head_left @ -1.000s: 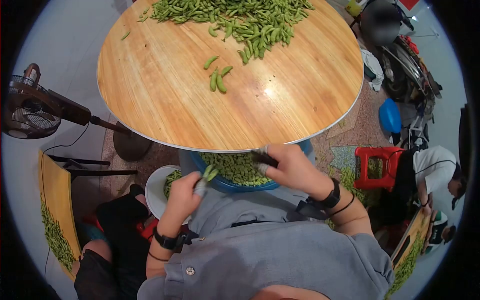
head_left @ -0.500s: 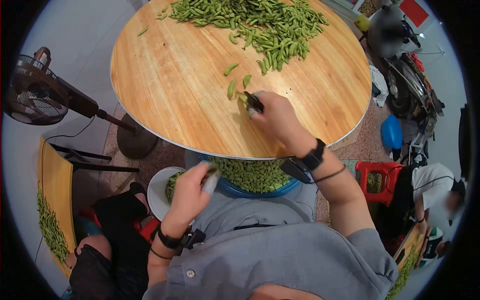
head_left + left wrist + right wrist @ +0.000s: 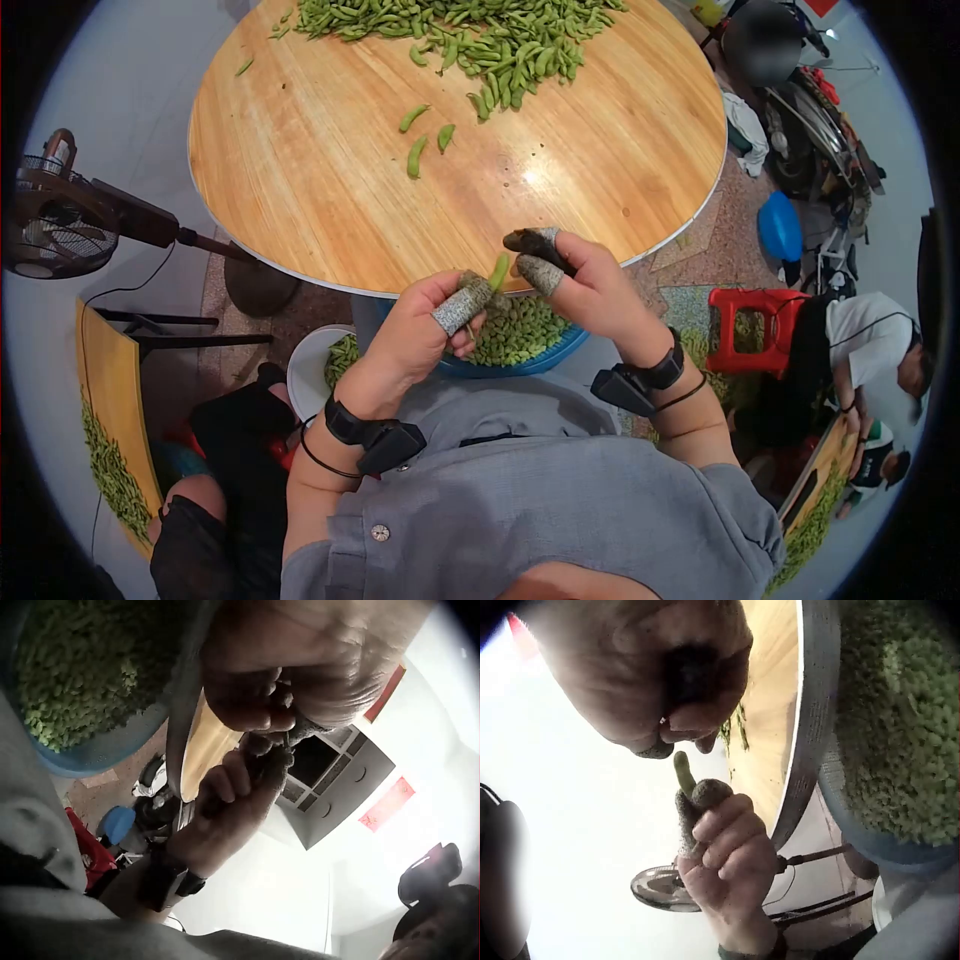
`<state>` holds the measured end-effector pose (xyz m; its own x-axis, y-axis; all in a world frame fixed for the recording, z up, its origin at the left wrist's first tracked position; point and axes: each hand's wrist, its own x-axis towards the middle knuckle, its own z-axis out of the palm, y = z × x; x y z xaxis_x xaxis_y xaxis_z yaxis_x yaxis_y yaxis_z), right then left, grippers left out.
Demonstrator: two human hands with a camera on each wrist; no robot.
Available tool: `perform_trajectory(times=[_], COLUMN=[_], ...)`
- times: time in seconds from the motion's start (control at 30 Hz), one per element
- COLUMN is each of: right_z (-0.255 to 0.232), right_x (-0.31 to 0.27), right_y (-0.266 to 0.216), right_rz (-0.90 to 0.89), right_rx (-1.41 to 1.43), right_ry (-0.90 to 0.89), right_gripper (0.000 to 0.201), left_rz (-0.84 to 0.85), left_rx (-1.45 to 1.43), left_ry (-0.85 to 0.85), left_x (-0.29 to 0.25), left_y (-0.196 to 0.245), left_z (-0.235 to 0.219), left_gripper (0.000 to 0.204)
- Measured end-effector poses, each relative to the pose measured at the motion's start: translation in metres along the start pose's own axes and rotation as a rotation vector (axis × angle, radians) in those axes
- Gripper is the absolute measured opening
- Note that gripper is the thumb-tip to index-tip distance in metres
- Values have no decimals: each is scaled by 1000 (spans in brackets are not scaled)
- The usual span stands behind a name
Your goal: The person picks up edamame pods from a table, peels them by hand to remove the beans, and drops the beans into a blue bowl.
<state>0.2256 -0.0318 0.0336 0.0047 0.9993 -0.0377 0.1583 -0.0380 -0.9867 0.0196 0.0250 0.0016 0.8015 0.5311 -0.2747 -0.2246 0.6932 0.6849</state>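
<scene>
My left hand (image 3: 415,325) pinches a green bean pod (image 3: 499,270) between its thumb and forefinger, both wrapped in grey tape; the pod's end points up. Facing it, my right hand (image 3: 605,295) grips a small dark tool (image 3: 526,241), mostly hidden by the taped fingers; I cannot tell its kind. The right fingertips are close to the pod's free end, as the right wrist view also shows for the pod (image 3: 683,772). Below both hands, green beans (image 3: 520,335) fill a blue basin (image 3: 578,348). Three loose pods (image 3: 416,158) lie on the round wooden table (image 3: 330,190).
A large heap of pods (image 3: 520,50) covers the table's far side. To the left stand a white bucket (image 3: 305,365) and a brown fan (image 3: 70,220). A red stool (image 3: 735,340) is at the right, near a seated person (image 3: 865,340). The table edge runs right behind my hands.
My right hand reached onto the table among the loose pods, then came back to my left hand. The left hand now holds a pod, and one fewer lies loose there.
</scene>
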Motion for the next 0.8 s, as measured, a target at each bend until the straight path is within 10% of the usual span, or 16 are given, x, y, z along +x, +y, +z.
perform_trajectory(times=[0.63,0.8], right_z=[0,9], right_x=[-31,-31], right_y=[-13,-3], right_rz=[261,219], right_rx=[273,186], right_ry=[-257,-200], right_gripper=[35,38], left_rz=[309,637], left_rx=[598,1303], left_ry=[214,214], left_x=[-3,-6], left_y=[-10,-10], left_z=[26,22], left_gripper=[12,15])
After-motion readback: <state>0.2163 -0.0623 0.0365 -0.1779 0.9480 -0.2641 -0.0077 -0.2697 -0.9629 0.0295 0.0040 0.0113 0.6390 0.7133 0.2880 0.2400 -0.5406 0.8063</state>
